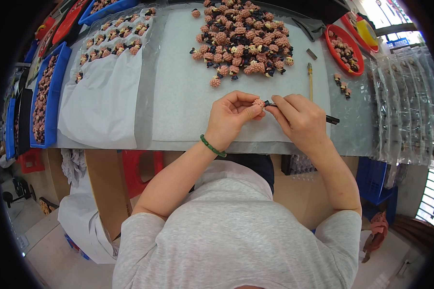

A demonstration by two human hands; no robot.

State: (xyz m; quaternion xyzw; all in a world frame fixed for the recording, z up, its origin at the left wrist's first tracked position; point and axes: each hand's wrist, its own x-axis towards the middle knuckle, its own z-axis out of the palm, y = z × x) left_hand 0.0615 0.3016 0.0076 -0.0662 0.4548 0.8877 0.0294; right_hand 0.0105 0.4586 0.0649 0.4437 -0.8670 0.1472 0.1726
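Note:
Between the fingertips of my left hand (230, 118) is a small figurine (259, 103) with bumpy pink hair and a dark body. My right hand (300, 118) grips a slim black pen-like tool (332, 119), whose tip end meets the figurine's dark part. Whether the tip touches it is hidden by the fingers. Both hands are close together over the white sheet (188, 106) at the table's near side. Beyond them lies a big heap of similar figurines (243, 41), pink, dark and pale yellow.
On the left, rows of figurines lie on white paper (99, 106), beside a blue tray (59, 96) of more. At the right are a thin wooden-handled stick (310, 82), a small grey block (312, 54), a red bowl (354, 71) of figurines and clear plastic trays (402, 106).

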